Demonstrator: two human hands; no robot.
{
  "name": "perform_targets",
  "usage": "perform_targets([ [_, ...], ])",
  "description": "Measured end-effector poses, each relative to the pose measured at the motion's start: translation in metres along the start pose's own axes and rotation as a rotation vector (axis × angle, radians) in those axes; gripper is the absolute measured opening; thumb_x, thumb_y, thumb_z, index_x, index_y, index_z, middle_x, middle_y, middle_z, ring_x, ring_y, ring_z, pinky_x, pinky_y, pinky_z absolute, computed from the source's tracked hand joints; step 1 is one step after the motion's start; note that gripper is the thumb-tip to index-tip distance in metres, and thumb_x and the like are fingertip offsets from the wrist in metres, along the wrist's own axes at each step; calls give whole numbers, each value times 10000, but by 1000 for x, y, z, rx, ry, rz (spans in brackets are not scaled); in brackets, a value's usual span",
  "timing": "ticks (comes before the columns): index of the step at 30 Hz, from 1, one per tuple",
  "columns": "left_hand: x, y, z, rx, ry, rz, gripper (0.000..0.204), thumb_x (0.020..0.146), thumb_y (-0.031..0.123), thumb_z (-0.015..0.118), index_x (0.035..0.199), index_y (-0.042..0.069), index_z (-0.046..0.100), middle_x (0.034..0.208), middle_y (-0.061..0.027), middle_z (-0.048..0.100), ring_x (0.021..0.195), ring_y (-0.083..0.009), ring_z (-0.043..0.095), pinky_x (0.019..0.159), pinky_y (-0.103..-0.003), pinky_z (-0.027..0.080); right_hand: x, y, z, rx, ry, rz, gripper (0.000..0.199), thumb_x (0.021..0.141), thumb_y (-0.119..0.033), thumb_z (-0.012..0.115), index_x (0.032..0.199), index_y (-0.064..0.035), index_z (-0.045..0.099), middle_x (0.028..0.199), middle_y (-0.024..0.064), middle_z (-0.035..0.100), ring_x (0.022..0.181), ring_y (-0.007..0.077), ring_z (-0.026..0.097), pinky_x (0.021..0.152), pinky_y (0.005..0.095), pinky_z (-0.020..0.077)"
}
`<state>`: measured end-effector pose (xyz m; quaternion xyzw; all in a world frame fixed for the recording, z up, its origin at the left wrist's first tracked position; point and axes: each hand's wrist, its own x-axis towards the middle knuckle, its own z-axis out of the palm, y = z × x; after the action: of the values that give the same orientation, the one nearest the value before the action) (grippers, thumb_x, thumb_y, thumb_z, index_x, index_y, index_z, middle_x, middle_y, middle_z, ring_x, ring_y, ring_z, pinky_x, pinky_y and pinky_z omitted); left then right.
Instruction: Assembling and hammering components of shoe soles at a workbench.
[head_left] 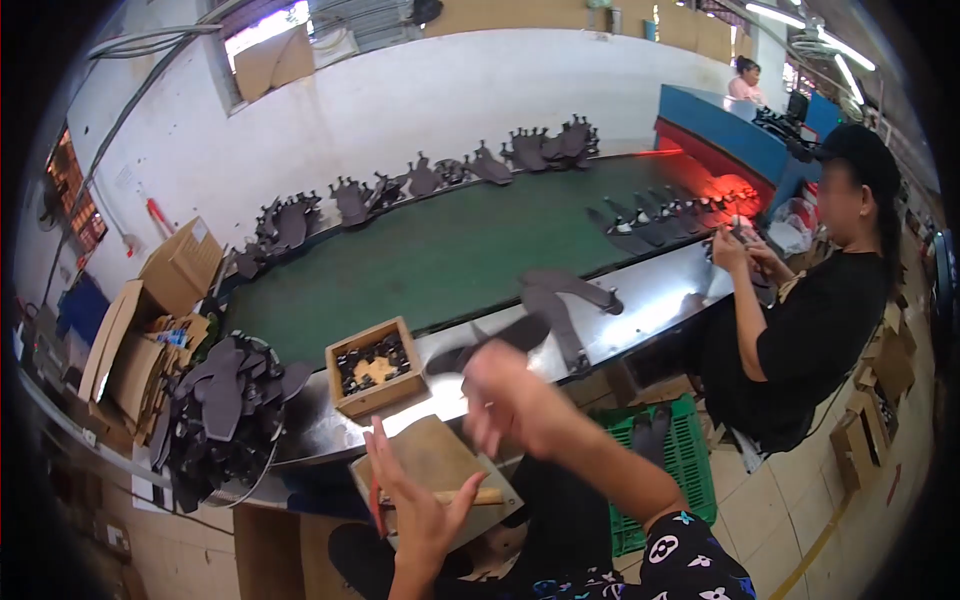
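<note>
Hands over the steel worktop (pixel 640 300) — right hand (pixel 510 400), blurred, pinches a dark shoe piece (pixel 495 340); left hand (pixel 415 500) spreads open, empty, above a wooden board (pixel 430 455).

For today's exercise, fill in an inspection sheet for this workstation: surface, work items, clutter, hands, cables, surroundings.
Surface: green belt with a shiny metal ledge along its near edge.
Work items: dark strap piece at the blurred right hand; left hand open over a wooden block; a wooden handle lies on the block.
Clutter: small wooden box of small parts; heap of dark pieces at left; more dark pieces along the far edge of the belt.
Hands: left open, holding nothing; right blurred, grip unclear.
Cables: bundle high on the wall.
Surroundings: cardboard boxes at left, green crate, a co-worker seated at right, red glow at the end of the belt.
</note>
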<state>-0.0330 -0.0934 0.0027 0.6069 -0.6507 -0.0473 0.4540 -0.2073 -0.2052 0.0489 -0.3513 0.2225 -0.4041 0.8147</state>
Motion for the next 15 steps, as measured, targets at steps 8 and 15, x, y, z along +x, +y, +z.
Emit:
perform_targets([
  [8, -36, -23, -68, -408, 179, -93, 443, 988, 256, 640, 1281, -58, 533, 1149, -204, 679, 986, -298, 692, 903, -376, 550, -14, 100, 21, -1146, -103, -648, 674, 904, -480, 669, 1384, -35, 504, 1058, 185, 680, 913, 305, 707, 784, 371, 563],
  [15, -33, -23, -61, -757, 285, -516, 532, 1048, 351, 496, 1436, 4, 382, 882, -57, 593, 792, -108, 548, 758, -254, 474, -66, 144, -82, -1812, 107, -269, 316, 739, -138, 716, 1042, -97, 634, 818, 131, 690, 735, 332, 692, 624, 441, 538],
])
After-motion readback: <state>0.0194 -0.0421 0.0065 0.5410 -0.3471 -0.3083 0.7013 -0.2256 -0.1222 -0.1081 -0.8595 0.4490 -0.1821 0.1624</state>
